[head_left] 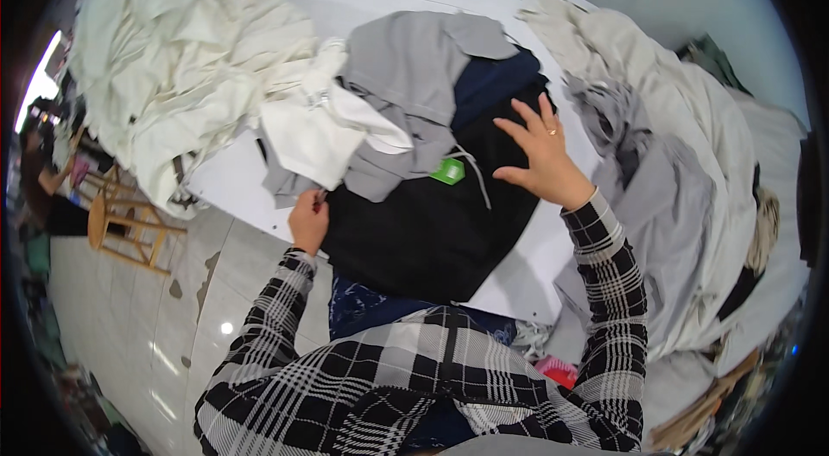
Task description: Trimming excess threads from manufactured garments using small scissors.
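A black garment (414,240) lies spread on the white table (509,283) in front of me. At its left edge my left hand (308,223) is closed, with a small dark thing at the fingertips that I cannot make out. Over the right part of the black cloth my right hand (542,154) is open, fingers spread, holding nothing. A green tag (449,171) and a pale cord lie on the black cloth. Grey cloth (401,50), a folded navy cloth (496,85) and a white piece of cloth (306,136) lie along its far side.
A tall heap of cream cloth (173,41) covers the table's left side. More cream cloth (708,128) and grey cloth (656,197) are piled on the right. A wooden stool (129,227) stands on the tiled floor, near another person (52,188) at far left.
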Available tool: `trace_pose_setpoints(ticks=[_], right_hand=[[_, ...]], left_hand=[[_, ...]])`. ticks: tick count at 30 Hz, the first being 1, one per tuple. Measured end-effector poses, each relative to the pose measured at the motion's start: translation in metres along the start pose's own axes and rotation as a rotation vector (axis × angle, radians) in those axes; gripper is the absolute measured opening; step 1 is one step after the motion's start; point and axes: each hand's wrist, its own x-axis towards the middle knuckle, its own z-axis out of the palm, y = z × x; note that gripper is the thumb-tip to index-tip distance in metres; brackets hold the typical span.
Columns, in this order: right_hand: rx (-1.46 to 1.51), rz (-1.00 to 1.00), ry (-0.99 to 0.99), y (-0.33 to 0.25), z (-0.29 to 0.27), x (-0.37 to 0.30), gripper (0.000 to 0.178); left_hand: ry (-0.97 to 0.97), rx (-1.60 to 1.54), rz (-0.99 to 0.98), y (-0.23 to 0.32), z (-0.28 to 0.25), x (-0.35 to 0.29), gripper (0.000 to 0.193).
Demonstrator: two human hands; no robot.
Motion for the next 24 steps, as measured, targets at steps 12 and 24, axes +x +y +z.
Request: trace_pose_setpoints(ticks=[12,24], right_hand=[[0.500,-0.141,0.010,-0.074,0.082,0.133,0.049],[0.378,0.117,0.321,-0.088,0.147,0.155,0.015]], left_hand=[[0.126,-0.291,-0.150,0.015,-0.006,-0.004,0.013],[0.177,-0.329,-0.155,0.019,-0.005,-0.007,0.010]])
